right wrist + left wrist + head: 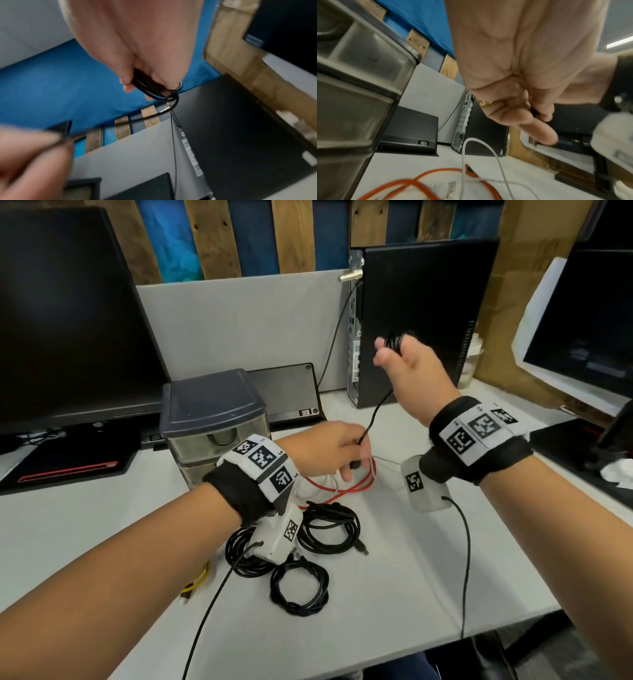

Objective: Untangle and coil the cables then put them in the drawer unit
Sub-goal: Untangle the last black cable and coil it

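Observation:
My right hand [399,350] is raised in front of the black PC tower and grips a small coil of black cable [150,86] wound round its fingers. The free run of that black cable [375,410] hangs down to my left hand [346,446], which pinches it just above the desk. Under the left hand lie a loose red cable [342,489] and a white cable [488,147]. Three coiled black cables [329,527] lie on the desk nearer to me. The grey drawer unit [212,419] stands left of my left hand, drawers closed.
A large monitor [68,320] stands at the left, a black PC tower [421,313] at the back, another screen [582,337] at the right. A yellow cable [198,580] lies near the front left. White desk [411,570] surface lies open at front right.

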`<control>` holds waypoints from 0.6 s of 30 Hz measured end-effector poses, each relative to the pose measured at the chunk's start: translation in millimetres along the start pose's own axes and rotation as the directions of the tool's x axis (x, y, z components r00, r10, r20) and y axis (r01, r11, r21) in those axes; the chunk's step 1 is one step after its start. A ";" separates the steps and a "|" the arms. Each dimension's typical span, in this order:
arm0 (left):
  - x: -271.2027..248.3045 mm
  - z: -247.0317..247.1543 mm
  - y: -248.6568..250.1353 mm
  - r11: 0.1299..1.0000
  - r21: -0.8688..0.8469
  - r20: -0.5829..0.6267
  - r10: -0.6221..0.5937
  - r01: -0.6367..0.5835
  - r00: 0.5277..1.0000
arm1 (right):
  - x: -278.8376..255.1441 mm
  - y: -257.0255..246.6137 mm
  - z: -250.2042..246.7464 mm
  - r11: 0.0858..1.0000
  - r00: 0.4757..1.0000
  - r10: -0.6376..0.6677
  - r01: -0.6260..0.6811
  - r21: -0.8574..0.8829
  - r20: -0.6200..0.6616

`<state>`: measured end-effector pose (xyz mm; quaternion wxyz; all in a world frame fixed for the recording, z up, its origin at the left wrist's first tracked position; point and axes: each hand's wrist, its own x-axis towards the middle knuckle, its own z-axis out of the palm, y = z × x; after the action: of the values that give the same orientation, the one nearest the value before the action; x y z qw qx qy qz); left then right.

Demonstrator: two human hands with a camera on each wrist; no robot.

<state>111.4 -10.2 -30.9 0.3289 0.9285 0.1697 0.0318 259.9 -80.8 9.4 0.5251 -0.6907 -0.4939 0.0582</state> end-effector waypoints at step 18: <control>2.6 -38.5 -5.7 0.996 0.087 -0.594 0.034 0.022 0.804 | -22.7 -7.5 13.0 0.833 0.912 0.102 -0.296 0.467 0.396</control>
<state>105.6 18.0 -4.5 0.2173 0.8860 0.2625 0.3143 236.0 -89.3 -0.4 0.5840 -0.5499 -0.4705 0.3677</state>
